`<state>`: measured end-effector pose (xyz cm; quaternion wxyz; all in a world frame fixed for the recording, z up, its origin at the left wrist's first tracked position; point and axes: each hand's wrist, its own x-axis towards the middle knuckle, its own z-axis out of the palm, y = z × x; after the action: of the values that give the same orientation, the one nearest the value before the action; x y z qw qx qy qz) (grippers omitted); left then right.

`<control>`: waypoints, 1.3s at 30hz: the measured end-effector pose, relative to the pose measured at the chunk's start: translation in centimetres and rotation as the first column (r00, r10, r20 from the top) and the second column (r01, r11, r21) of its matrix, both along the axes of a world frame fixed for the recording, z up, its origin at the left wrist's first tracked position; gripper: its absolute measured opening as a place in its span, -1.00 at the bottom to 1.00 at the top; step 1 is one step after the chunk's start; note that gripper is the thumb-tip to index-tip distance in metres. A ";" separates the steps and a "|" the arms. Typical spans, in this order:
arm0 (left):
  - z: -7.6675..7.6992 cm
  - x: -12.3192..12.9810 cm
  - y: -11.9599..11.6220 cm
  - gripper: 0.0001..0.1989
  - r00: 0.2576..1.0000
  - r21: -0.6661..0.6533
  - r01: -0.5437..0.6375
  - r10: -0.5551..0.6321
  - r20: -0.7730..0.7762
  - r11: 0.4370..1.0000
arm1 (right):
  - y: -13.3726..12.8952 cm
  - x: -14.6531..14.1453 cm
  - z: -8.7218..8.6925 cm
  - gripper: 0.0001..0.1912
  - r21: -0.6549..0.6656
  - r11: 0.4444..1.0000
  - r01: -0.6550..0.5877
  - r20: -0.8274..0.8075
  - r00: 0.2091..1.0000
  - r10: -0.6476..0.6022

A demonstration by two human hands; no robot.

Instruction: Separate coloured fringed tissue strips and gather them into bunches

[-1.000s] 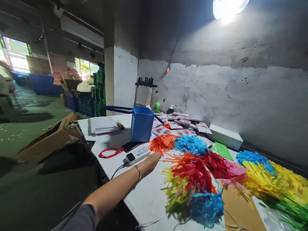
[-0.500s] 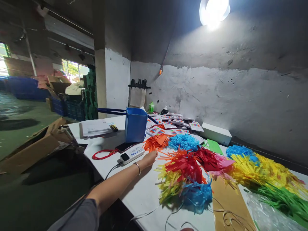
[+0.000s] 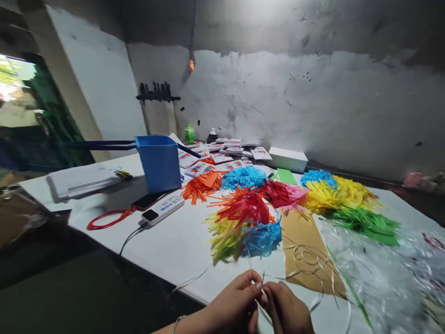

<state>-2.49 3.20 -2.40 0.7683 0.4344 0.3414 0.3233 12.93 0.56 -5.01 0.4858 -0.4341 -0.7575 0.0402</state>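
My left hand point(image 3: 238, 297) and my right hand point(image 3: 288, 307) meet at the table's front edge, fingertips pinched together. Both grip a thin white string point(image 3: 190, 282), whose strands run out to either side and up toward the tassels. Just beyond my hands lies a bunch of tissue-paper tassels: red point(image 3: 248, 208), yellow point(image 3: 222, 232) and blue point(image 3: 263, 239). Loops of the string point(image 3: 309, 254) rest on a brown cardboard sheet point(image 3: 302, 232) to the right. My fingers hide the exact spot where the string is held.
Orange tassels point(image 3: 201, 185), blue tassels point(image 3: 243, 177), yellow tassels point(image 3: 323, 197) and green tassels point(image 3: 368, 223) lie farther back. A blue bin point(image 3: 160, 164), a white power bank point(image 3: 163, 208) and a red cord loop point(image 3: 107, 219) are left. Clear plastic bags point(image 3: 382, 273) cover the right side.
My left hand has come back from beside the orange tassels to the front edge, joining my right hand at the string. The view has turned right and down.
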 end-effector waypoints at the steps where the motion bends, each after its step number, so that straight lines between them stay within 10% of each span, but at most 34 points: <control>1: -0.1 0.8 -0.4 -0.48 0.999 -0.039 0.032 -0.031 0.021 0.999 | -0.4 0.9 0.7 -0.73 -0.022 0.999 -0.026 -0.011 1.000 0.026; 16: 1.8 2.1 -2.7 -0.51 0.934 0.011 0.350 -0.349 -0.079 0.937 | -4.3 8.2 7.8 -0.81 -0.282 0.955 -0.086 0.158 0.978 0.135; 25: 2.7 1.7 -3.3 -0.54 0.950 -0.059 0.307 -0.309 -0.035 0.950 | -5.9 7.1 4.2 -0.69 -0.439 0.898 -0.009 -0.151 0.986 -0.064; 30: 2.1 1.8 -3.4 -0.56 0.937 -0.175 0.348 -0.347 0.039 0.921 | -6.1 6.8 4.4 -0.84 -0.386 0.902 -0.194 -0.265 0.960 0.093; 39: 1.6 2.3 -3.6 -0.57 0.967 -0.095 0.256 -0.252 0.047 0.962 | -7.0 5.2 2.8 -0.75 -0.451 0.889 0.078 -0.450 0.841 -0.302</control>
<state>-0.20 -0.40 -0.80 0.8299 0.4299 0.2854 0.2120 18.13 -6.39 -2.19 0.5659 -0.5756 -0.5280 0.2637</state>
